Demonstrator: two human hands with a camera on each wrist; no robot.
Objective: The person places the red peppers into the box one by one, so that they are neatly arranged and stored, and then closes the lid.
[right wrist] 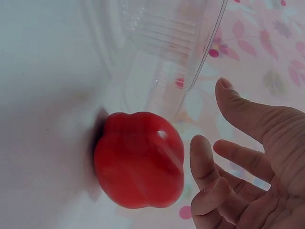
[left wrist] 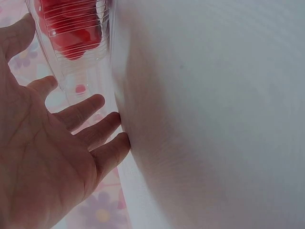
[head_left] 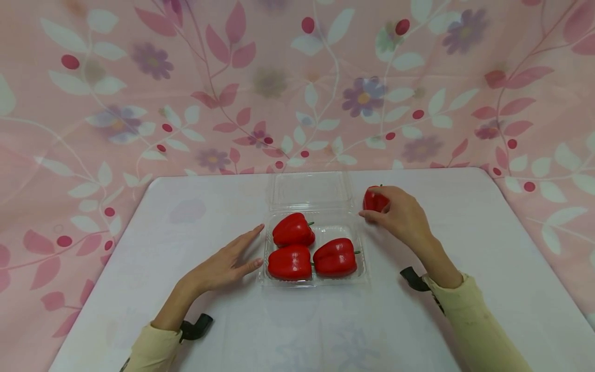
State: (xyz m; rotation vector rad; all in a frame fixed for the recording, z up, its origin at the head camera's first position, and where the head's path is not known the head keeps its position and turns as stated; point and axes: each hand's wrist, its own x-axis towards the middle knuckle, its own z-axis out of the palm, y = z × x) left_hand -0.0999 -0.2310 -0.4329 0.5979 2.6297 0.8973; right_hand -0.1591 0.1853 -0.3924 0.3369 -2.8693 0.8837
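Observation:
A clear plastic clamshell container (head_left: 316, 282) lies with its lid (head_left: 310, 190) folded back. Three red bell peppers fill part of it: one at the back left (head_left: 293, 229), one at the front left (head_left: 289, 262), one at the front right (head_left: 334, 257). A fourth red bell pepper (right wrist: 138, 162) sits on the table to the right of the container. My right hand (head_left: 402, 214) is over this pepper, its thumb and fingers apart; a gap to the pepper shows in the right wrist view. With fingers spread, my left hand (left wrist: 52, 152) is beside the container's left wall.
A white cloth (head_left: 209, 206) covers the table. Behind it hangs a pink floral curtain (head_left: 279, 93). A dark wrist mount (head_left: 197, 326) sits at the left sleeve, and another dark mount (head_left: 413, 279) at the right.

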